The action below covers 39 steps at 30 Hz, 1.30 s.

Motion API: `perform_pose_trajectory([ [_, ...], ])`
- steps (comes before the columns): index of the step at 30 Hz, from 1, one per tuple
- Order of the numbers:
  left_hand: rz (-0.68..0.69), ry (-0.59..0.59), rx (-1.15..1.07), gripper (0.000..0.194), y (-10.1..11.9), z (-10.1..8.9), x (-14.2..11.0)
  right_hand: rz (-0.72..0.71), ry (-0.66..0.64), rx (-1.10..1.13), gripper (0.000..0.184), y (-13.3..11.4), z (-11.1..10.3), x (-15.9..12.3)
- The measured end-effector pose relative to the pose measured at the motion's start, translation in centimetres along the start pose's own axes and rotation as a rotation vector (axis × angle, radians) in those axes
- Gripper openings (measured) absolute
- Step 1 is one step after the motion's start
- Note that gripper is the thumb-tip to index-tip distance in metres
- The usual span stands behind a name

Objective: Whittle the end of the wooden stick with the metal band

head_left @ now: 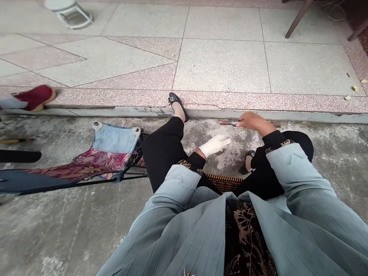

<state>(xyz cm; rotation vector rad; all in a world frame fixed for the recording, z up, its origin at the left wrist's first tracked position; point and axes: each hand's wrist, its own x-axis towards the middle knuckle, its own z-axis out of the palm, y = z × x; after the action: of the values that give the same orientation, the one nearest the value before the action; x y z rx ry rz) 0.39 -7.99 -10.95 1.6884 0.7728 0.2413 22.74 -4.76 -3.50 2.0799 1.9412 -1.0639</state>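
Note:
I sit low on a woven seat [227, 182], knees apart, in a grey-blue striped jacket. My right hand [254, 121] is bare and closed round a long tool [230, 123] with a brown handle and a metal collar, lying on the concrete against the step. My left hand [215, 145] wears a white glove, fingers stretched out flat just above the concrete between my feet, holding nothing I can see. A pale dusty patch [221, 134] lies under it.
A folding fabric stool [94, 161] stands at my left. A raised terrazzo step [201, 100] runs across ahead. A red shoe [36, 97] rests on it far left. Chair legs [297, 19] stand at the far right, a white stand [73, 13] at the top left.

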Motion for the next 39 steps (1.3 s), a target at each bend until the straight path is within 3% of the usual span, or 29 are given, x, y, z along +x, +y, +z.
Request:
perform_pose_trajectory([
  [2,0.029,-0.037,0.033,0.043,0.4,-0.5,-0.2,0.045,-0.026,-0.189,0.032,-0.3,0.5,0.2],
  [4,0.064,-0.005,0.097,0.039,0.8,-1.2,-0.3,0.018,-0.205,-0.240,0.028,-0.5,1.1,0.1],
  [8,0.112,0.045,0.120,0.035,0.6,-2.2,-0.4,-0.142,-0.632,-0.040,0.029,-0.7,1.8,-0.5],
  [10,0.096,0.057,0.046,0.039,0.3,-2.1,-0.2,-0.226,-0.727,0.085,0.031,-0.7,1.4,-1.1],
  [12,0.069,0.067,-0.094,0.044,0.0,-1.8,-0.1,-0.330,-0.742,0.212,0.034,-0.7,0.6,-1.7],
  [14,0.063,0.065,-0.262,0.048,0.0,-1.4,0.0,-0.414,-0.626,0.371,0.036,-0.4,-0.4,-2.2],
  [16,0.073,0.052,-0.380,0.050,0.3,-1.1,-0.1,-0.442,-0.389,0.592,0.035,0.0,-1.1,-2.4],
  [19,0.057,-0.031,-0.391,0.051,1.2,-1.0,-0.4,-0.350,-0.053,0.763,0.035,0.4,-1.5,-1.9],
  [22,0.027,-0.108,-0.321,0.049,2.1,-0.9,-0.7,-0.155,0.102,0.592,0.033,0.2,-1.3,-1.2],
  [26,0.028,-0.103,-0.211,0.041,2.3,-0.8,-0.6,0.003,0.148,0.056,0.035,-0.8,-0.5,-0.7],
  [29,0.018,-0.122,-0.113,0.038,2.0,-1.0,-0.6,0.007,-0.017,-0.231,0.035,-1.2,0.4,-0.5],
  [32,0.100,-0.131,0.047,0.038,1.8,-1.6,-0.7,-0.022,-0.348,-0.298,0.033,-0.8,1.1,-0.5],
  [35,0.168,-0.057,0.149,0.038,1.8,-2.4,-0.8,-0.134,-0.630,-0.110,0.040,-0.3,1.2,-0.7],
  [39,0.141,0.005,0.008,0.039,1.5,-2.1,-0.7,-0.396,-0.855,0.196,0.040,-0.4,0.6,-1.5],
])
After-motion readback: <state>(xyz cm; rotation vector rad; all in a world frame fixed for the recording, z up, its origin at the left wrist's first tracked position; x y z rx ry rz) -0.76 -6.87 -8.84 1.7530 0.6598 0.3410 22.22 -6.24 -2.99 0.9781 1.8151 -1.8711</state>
